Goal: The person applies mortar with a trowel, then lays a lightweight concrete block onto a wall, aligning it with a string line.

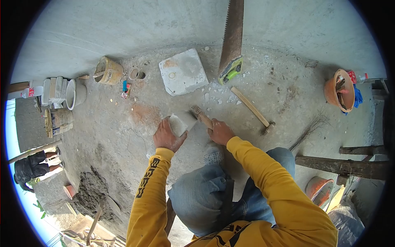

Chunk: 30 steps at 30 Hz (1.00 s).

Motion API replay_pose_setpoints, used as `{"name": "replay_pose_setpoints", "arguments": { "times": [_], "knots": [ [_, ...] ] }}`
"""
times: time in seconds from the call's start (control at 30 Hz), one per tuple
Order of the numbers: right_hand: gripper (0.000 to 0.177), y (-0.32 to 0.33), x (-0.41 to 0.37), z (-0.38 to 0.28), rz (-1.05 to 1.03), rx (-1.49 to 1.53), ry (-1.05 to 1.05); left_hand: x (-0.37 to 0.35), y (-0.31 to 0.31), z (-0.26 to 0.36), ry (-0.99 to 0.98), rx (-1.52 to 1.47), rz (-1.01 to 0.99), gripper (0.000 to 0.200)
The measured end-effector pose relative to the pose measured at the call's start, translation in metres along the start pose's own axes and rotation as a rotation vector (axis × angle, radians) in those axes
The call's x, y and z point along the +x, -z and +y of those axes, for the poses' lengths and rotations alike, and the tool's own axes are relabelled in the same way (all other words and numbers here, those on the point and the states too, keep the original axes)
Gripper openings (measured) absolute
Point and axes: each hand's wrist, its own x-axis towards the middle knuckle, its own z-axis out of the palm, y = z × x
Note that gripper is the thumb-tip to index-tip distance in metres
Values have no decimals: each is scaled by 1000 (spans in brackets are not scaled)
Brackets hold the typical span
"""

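My left hand [168, 136] grips a small pale block [177, 125] from its left side, thumb bent toward its near edge. In my right hand [221, 132] is a wooden-handled tool [201, 115]; its dark end meets the block's far right corner. What kind of tool it is I cannot tell. Beyond both hands lies a larger white block [184, 74] with chips scattered beside it. A hand saw [231, 45] with a green handle rests against the wall, teeth to the left. Right of my right hand, a hammer [254, 109] lies on the floor.
At the far left stand a dirty bucket [110, 72], a white bucket [77, 94] and stacked blocks [55, 90]. An orange bucket [340, 91] holds tools at right, near timber pieces [341, 165]. Wet mortar [92, 191] lies lower left. A person [31, 168] bends beyond it.
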Motion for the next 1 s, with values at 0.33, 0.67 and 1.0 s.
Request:
{"name": "replay_pose_setpoints", "arguments": {
  "times": [0.33, 0.67, 1.0],
  "knots": [
    [43, 1, 21, 5, 79, -45, 87, 4, 8, 3, 18, -42, -58, 89],
    [51, 0, 25, -5, 42, -95, 135, -3, 7, -2, 23, -90, -59, 85],
    [63, 76, -56, -79, 195, 225, 181, -1, 10, -13, 19, -141, -74, 85]
  ]
}}
